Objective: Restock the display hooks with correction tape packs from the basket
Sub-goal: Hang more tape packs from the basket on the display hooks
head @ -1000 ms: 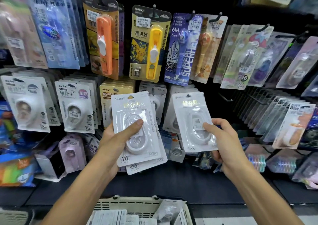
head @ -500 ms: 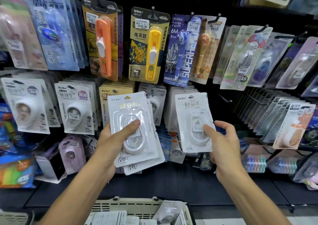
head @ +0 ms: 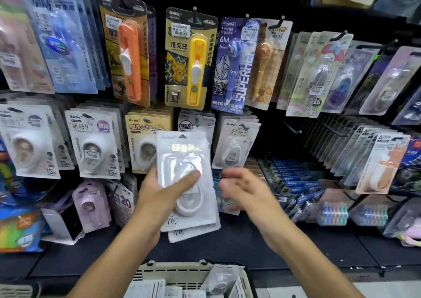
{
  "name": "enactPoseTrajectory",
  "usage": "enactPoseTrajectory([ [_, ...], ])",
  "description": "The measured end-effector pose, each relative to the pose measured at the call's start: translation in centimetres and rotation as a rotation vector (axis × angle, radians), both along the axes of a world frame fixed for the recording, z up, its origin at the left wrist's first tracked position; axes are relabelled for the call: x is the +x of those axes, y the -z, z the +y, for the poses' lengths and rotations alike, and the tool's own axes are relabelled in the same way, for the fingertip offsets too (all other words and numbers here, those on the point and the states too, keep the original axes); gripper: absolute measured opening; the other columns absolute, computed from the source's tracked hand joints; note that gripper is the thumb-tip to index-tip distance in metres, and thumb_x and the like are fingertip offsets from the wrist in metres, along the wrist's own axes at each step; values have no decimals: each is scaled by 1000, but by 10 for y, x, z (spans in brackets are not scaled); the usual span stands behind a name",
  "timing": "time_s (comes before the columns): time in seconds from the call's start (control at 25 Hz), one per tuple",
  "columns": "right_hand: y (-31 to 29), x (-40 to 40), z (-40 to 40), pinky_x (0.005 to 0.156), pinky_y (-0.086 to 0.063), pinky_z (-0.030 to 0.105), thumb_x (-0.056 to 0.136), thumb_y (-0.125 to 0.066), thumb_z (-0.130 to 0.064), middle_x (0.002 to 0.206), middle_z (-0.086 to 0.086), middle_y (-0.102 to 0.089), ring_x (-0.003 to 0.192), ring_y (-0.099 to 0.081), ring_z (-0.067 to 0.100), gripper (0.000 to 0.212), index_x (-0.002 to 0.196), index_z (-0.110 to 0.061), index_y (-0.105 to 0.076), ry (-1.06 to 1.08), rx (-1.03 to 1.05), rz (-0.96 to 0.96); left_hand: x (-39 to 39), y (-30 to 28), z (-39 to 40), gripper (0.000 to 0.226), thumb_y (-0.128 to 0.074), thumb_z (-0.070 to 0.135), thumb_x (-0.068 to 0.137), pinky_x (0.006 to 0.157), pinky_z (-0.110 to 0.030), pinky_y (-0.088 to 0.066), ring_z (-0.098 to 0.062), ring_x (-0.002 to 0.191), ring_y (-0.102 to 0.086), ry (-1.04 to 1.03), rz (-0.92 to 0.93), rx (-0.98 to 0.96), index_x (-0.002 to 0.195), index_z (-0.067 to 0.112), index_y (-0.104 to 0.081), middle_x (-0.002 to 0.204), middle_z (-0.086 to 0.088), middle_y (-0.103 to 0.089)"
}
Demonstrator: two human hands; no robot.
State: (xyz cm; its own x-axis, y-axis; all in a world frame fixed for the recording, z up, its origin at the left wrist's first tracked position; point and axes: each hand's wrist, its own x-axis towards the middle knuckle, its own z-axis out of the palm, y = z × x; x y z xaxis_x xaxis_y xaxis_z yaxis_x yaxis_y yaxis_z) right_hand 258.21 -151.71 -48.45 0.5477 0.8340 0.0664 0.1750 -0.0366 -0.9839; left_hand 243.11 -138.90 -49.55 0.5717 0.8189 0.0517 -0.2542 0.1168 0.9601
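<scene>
L hand [head: 159, 190] grips stacked correction tape packs [head: 186, 183], thumb across front. R hand [head: 241, 188] just beside them, blurred, fingers loose, holding nothing. Basket [head: 182, 272] below both. Next: peel top pack only, line its hole w/ hook, slide straight.

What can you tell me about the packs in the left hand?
The packs are a small stack of at least two white cards with clear plastic blisters, each over a white oval tape dispenser. The front one shows glare, pale lettering near the top, a hang hole and a "76" mark at its lower left. They stand upright, tilted slightly, before the display. The left hand holds them, thumb across the front blister.
</scene>
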Motion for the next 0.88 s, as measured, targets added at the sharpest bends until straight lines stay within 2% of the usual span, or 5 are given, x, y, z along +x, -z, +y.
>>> enactPoseTrajectory([
  [0.12,7,-13,5,69,-53,18,69,-86,-46,82,-11,-73,75,-69,6,42,106,-35,-69,-116,24,-104,2,5,-6,75,-97,39,50,69,-27,-61,-19,91,-78,97,22,47,117,28,-66,102,0,-80],
  [0.28,-7,0,4,52,-57,31,82,-78,-22,99,6,-79,78,-77,25,39,117,-12,-62,95,215,305,-4,1,1,72,-99,22,53,70,-34,-63,-29,98,-76,196,-75,-33,118,26,-68,112,-8,-78],
  [0.4,-19,15,-4,37,-44,24,89,-71,-20,92,-4,-77,60,-70,12,29,116,-26,-61,387,183,250,-3,0,5,65,-90,20,56,68,-34,-63,-28,94,-77,95,-96,-20,117,22,-69,109,-8,-79],
  [0.6,-20,24,-14,46,-40,24,87,-69,-26,78,-32,-69,54,-61,-6,28,101,-45,-55,554,188,63,-8,0,14,66,-88,30,51,70,-36,-63,-28,96,-77,-10,-133,-31,114,23,-70,108,-5,-79],
  [0.88,-5,14,-8,36,-32,24,88,-75,-31,87,0,-70,43,-49,10,25,106,-28,-57,457,1,267,-1,6,7,56,-91,39,50,83,-40,-57,-21,97,-77,-34,-67,43,103,40,-74,108,2,-79],
])
